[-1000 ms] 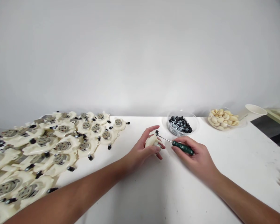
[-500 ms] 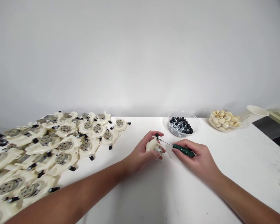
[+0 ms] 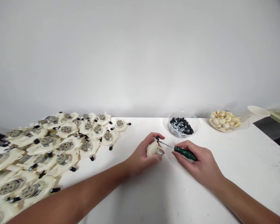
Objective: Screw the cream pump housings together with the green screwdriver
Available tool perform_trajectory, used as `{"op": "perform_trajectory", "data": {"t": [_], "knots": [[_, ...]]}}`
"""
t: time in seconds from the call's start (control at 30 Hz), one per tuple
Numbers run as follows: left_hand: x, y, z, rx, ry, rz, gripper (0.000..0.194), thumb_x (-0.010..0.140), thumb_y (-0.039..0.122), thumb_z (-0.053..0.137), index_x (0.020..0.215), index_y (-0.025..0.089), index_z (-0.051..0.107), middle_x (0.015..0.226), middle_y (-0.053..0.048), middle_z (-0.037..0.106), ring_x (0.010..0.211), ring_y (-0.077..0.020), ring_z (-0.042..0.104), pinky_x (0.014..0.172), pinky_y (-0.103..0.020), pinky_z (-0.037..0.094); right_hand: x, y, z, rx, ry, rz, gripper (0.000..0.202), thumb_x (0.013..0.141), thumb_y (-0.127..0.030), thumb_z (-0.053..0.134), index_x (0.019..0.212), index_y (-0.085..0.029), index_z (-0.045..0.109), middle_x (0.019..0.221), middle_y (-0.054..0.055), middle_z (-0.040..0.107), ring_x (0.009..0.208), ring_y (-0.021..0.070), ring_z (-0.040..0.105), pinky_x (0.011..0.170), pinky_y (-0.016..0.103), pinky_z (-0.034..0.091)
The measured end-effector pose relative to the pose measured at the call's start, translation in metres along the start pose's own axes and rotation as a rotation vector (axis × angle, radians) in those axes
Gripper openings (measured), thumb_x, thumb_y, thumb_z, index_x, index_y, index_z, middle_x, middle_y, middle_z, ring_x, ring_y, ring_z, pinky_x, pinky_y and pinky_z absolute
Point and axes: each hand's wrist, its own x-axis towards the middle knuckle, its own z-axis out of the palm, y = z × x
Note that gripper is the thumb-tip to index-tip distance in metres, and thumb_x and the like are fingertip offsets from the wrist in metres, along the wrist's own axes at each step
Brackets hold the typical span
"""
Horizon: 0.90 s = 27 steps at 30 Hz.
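My left hand is closed around a cream plastic motor housing, holding it above the white table. A small black fitting sits at the top of this housing, by my left index fingertip. My right hand grips a screwdriver by its green handle. The thin metal shaft points left, and its tip meets or nearly meets the black fitting; the exact contact is too small to make out. My left fingers hide part of the housing.
Many similar motor housings with black fittings lie spread and stacked on the left. Behind my hands stands a clear bowl of small black and shiny metal parts. Farther right are a clear bowl of cream plastic pieces and a tilted white cup.
The housing has turned slightly in my left hand. My right hand and the screwdriver have shifted a little to the right, the tip staying by the black fitting.
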Motion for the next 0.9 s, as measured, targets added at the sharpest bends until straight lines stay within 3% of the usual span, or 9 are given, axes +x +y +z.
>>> {"op": "perform_trajectory", "data": {"t": [0.17,0.53,0.7,0.9], "knots": [[-0.003,0.002,0.002,0.028,0.006,0.000,0.050,0.084,0.016,0.065,0.128,0.027,0.045,0.099,-0.002,0.059,0.081,-0.0163,0.056,0.074,-0.031,0.044,0.001,0.000,-0.002,-0.020,-0.007,-0.031,0.011,0.095,-0.030,0.067,0.102,-0.023,0.063,0.075,-0.002,0.068,0.060,0.0140,0.061,0.058,0.026,0.048],[0.004,0.008,-0.005,-0.142,-0.059,-0.069,0.047,0.077,0.014,0.061,0.121,0.022,0.048,0.091,-0.004,0.063,0.078,-0.0177,0.057,0.073,-0.032,0.045,-0.002,0.004,-0.001,-0.119,0.018,-0.154,0.006,0.096,-0.027,0.067,0.100,-0.023,0.064,0.076,-0.002,0.070,0.062,0.0139,0.060,0.058,0.026,0.046],[0.006,0.003,-0.016,-0.293,-0.060,-0.089,0.042,0.080,0.016,0.052,0.122,0.020,0.052,0.092,-0.007,0.065,0.084,-0.0231,0.064,0.084,-0.039,0.045,-0.002,-0.001,-0.002,-0.078,0.057,-0.074,0.006,0.095,-0.029,0.068,0.096,-0.023,0.064,0.072,-0.003,0.068,0.057,0.0124,0.058,0.056,0.025,0.046],[0.008,-0.005,-0.024,-0.372,-0.097,-0.084,0.046,0.080,0.020,0.056,0.126,0.020,0.054,0.095,-0.010,0.069,0.099,-0.0311,0.069,0.098,-0.048,0.044,-0.001,-0.005,-0.004,0.003,0.018,-0.043,0.002,0.096,-0.024,0.062,0.097,-0.023,0.063,0.071,-0.004,0.065,0.055,0.0111,0.055,0.053,0.023,0.045]]}}
